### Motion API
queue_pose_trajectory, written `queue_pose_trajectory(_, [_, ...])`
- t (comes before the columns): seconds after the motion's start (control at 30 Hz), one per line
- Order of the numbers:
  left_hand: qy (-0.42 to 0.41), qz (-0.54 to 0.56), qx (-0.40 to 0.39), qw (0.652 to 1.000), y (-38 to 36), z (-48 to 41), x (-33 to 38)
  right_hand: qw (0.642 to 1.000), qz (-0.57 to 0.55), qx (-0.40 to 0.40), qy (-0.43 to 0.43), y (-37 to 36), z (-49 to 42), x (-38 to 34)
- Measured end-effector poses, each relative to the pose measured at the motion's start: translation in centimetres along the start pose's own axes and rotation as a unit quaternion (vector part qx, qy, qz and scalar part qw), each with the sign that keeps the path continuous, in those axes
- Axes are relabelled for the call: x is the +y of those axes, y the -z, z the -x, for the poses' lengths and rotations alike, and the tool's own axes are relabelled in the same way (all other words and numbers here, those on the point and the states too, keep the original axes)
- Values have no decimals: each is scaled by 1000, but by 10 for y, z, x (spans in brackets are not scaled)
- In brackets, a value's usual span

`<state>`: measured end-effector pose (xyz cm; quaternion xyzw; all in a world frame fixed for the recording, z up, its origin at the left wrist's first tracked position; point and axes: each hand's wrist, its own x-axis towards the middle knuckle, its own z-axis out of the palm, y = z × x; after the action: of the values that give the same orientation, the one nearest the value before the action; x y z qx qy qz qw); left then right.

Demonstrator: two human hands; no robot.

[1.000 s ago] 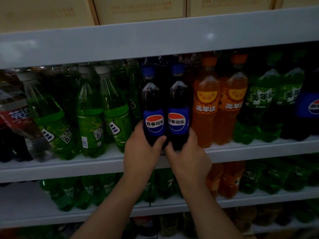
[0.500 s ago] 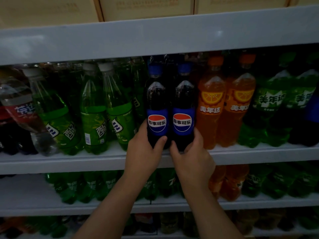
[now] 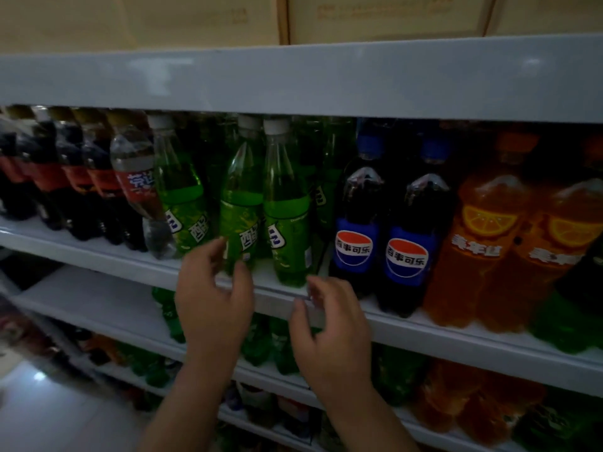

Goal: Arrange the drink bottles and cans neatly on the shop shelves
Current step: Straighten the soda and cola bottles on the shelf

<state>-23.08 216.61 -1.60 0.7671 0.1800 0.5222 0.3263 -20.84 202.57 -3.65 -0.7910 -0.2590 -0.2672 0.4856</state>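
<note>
Head view: both hands raised before the middle shelf [image 3: 326, 308], fingers spread and curled, gripping nothing. Left hand [image 3: 213, 301] sits at the base of the middle green soda bottle [image 3: 241, 216], fingertips [image 3: 219, 247] at or just short of its label; contact uncertain. Right hand [image 3: 329, 324] hovers over the shelf lip below the right green soda bottle [image 3: 287, 220], apart from it. Two Pepsi bottles [image 3: 380, 230] stand upright side by side, labels forward, dark cola up to the shoulders. Green bottles lean slightly and look full; orange soda bottles [image 3: 509, 243] sit right of the Pepsi. Risk, my judgement: green bottles stand near the shelf edge, so a one-sided nudge could tip one forward off the lip or knock it into its neighbours. Low light and blur limit detail.
</note>
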Motion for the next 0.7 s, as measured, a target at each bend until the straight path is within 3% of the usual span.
queue_pose_trajectory(0.1, [22,0,-37,999,0,-29,-4,999,-32,-16,-18,-24,-14,-17])
queue_pose_trajectory(0.27, [15,29,-144,989,-12,-57,-14,998,2,29,-63,-54,-29,-25])
queue_pose_trajectory(0.43, [-22,65,-196,978,-16,-69,-36,985,31,70,-154,-71,-44,-20])
queue_pose_trajectory(0.7, [-5,153,-294,943,-6,-76,-61,985,-8,46,-165,-73,-42,-24])
